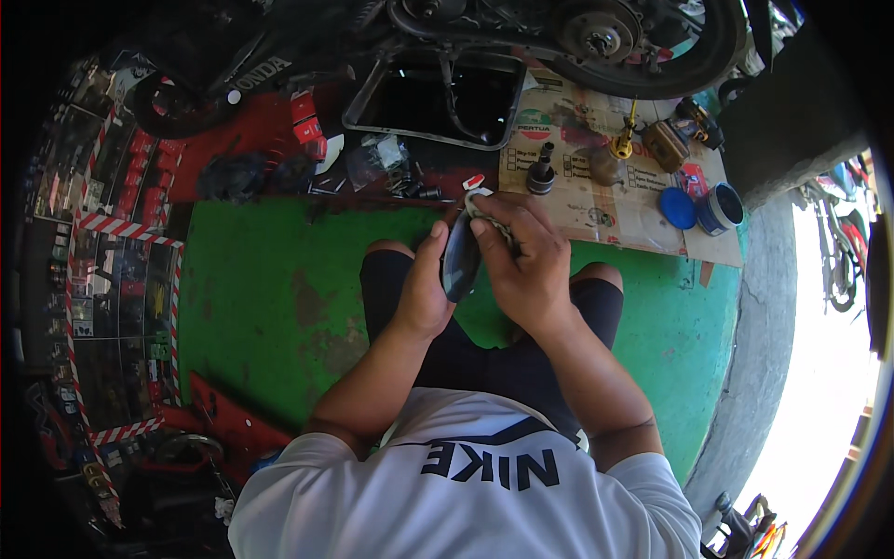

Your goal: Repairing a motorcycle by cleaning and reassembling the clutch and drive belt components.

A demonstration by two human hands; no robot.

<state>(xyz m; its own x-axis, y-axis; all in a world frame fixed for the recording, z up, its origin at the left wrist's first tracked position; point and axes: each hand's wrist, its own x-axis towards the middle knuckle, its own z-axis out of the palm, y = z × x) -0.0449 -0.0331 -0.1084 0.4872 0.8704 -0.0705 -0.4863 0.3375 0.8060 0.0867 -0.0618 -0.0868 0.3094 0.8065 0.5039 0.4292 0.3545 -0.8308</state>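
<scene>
Above my lap, my left hand (428, 284) grips a dark, round, disc-shaped part (457, 261) by its near side, thumb along the rim. The part is tilted nearly edge-on, so its exact kind does not show. My right hand (529, 256) pinches a pale cloth (479, 197) against the right face and upper edge of the disc. Those fingers are bent, and they hide most of the cloth. Just beyond the hands lies a small red-and-white item (474, 182).
Ahead, a metal tray (350, 119) sits below a motorcycle (596, 37). The cardboard sheet (643, 228) bears a dark socket tool (541, 172), a yellow-handled screwdriver (625, 140), a power driver (669, 142), and a tub (722, 209) beside its blue lid (678, 208). A display case (121, 326) stands left.
</scene>
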